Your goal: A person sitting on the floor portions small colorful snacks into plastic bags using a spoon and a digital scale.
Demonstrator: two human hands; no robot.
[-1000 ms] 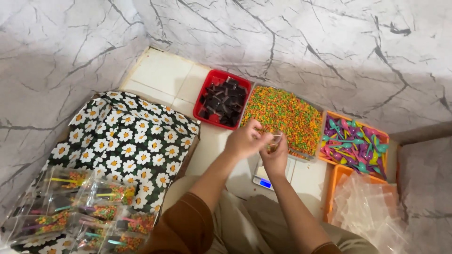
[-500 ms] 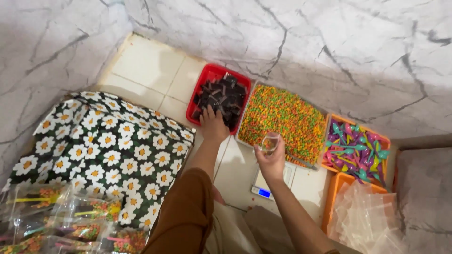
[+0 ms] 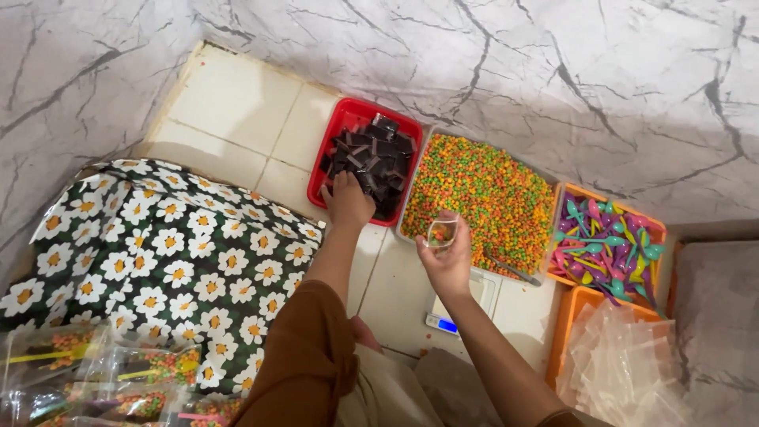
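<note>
My left hand (image 3: 348, 202) is down in the red tray (image 3: 336, 138), fingers curled onto the dark chocolate pieces (image 3: 371, 158) at its near edge; whether one is pinched, I cannot tell. My right hand (image 3: 448, 257) grips a small clear bag (image 3: 440, 233), well right of the tray, over the coloured sprinkles (image 3: 482, 194)

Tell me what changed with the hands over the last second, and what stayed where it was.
The left hand left the right hand and moved out to the red tray of dark pieces, where it now rests on them. The right hand kept hold of the small clear cup near the tray of colourful bits. The trays, spoons and scale stayed put.
</note>
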